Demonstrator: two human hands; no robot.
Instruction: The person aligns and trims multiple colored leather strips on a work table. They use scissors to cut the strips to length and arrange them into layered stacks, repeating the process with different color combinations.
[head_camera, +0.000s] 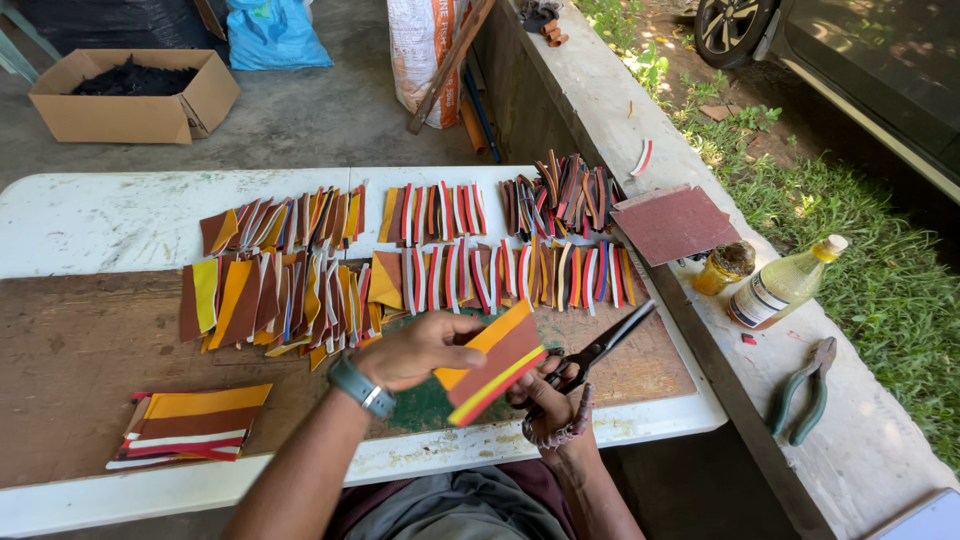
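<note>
Outside on gray concrete stands a white surface with a brown board lying on top of it. I look down at my two hands near the front edge. My left hand is clamped on a striped sheet, with fingers on top and thumb on its left edge. That sheet has orange, brown, yellow and red bands, and I hold it up, tilted, just above the board. My right hand is shut around the handles of black scissors. Their blades point far and to the right, and they look a little bit apart. A beaded band sits on my right wrist, and a watch is on my left one.

Far from my hands lie two rows of cut strips in many colors, leaning on each other like fallen books. On the near left is a small stack of striped sheets, lying flat.

To the right runs a concrete ledge. On it I see a dark red square of sandpaper, a little jar, a bottle of yellow liquid lying tilted, and green-handled pliers. Grass grows past the ledge. Far to the left sits a cardboard box with black stuff inside, and a blue bag is near it.
</note>
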